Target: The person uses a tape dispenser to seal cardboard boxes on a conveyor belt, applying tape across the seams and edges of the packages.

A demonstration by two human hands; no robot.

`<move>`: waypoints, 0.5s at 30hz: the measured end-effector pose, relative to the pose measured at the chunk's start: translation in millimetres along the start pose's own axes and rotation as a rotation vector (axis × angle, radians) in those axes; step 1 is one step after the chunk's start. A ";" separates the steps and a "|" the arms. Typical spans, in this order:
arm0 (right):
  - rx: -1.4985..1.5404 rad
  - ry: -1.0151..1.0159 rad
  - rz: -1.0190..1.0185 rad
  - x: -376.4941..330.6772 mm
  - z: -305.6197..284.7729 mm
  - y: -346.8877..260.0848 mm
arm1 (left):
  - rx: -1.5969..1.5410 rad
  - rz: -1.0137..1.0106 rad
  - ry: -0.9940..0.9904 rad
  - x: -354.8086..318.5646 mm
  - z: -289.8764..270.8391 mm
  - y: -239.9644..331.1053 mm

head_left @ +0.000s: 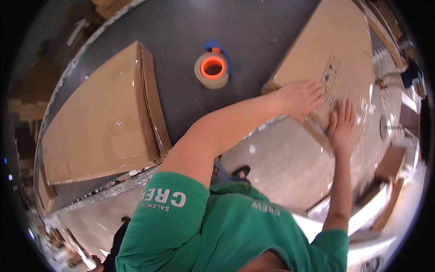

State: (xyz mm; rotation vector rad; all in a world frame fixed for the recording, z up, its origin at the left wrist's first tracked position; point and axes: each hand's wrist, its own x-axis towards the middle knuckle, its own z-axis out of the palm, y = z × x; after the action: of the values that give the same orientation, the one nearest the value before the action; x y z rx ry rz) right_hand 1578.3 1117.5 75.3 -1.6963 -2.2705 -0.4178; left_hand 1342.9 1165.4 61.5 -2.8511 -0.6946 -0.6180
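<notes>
A large flat cardboard box (337, 36) lies at the right of the dark table, its near end sticking out past the table edge. My left hand (301, 99) rests on the near end of this box, fingers stretched out and palm down. Close beside it, to the right, my right hand (343, 124) lies on the same end with its fingers extended and thumb apart. Neither hand grips anything. Clear tape shines along the box's near edge. On the table stands a roll of packing tape (212, 82) on a dispenser with an orange hub and blue parts.
Another taped cardboard box (97, 118) lies on the left of the dark table (181, 41), close to its near edge. Pale floor (272, 158) shows below. Cartons and white panels (369, 208) stand at the right. A person's dark shoe (241, 171) is visible near the table.
</notes>
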 end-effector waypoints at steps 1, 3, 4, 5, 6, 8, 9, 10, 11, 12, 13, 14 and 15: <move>0.033 -0.023 0.000 10.0 -7.9 -5.3 | 0.001 -0.034 -0.006 -9.4 1.8 9.7; 0.445 0.066 -0.100 73.0 -39.2 -85.3 | 0.075 -0.096 0.015 -13.7 -0.3 -0.9; 0.634 -0.040 -0.160 97.2 -38.2 -120.2 | 0.007 -0.133 0.018 -9.6 3.3 -1.2; 0.816 -0.139 -0.224 126.5 -37.6 -158.5 | -0.054 -0.165 0.028 -4.0 3.7 -2.9; 0.673 -0.332 -0.136 153.9 -38.4 -205.7 | -0.119 -0.198 0.038 1.0 4.6 -4.9; 0.374 -1.074 -0.073 206.8 22.2 -235.7 | -0.203 -0.192 0.115 15.2 11.4 5.5; 0.452 -1.204 0.140 208.9 47.3 -239.3 | -0.221 -0.166 0.185 18.9 22.3 10.4; 0.479 -1.358 0.200 209.5 57.8 -249.0 | -0.226 -0.149 0.263 22.6 31.7 5.9; 0.660 -1.529 0.315 206.3 88.4 -252.4 | -0.202 -0.140 0.279 23.4 39.3 2.2; 0.774 -1.619 0.326 209.7 103.7 -248.4 | -0.193 -0.136 0.291 23.2 43.7 -1.5; 0.809 -1.539 0.385 203.0 112.6 -246.8 | -0.201 -0.114 0.270 24.7 41.2 -4.6; 0.826 -1.441 0.393 199.7 98.7 -255.3 | -0.187 -0.122 0.244 22.2 36.8 -13.3; 0.733 -1.384 0.316 199.8 98.3 -255.2 | -0.165 -0.116 0.238 25.0 33.7 -17.6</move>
State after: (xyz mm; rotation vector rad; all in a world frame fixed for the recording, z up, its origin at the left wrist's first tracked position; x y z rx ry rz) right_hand 1273.8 1262.6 45.4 -2.0074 -2.1246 1.9233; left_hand 1366.9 1198.9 42.3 -2.8286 -0.8059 -1.0584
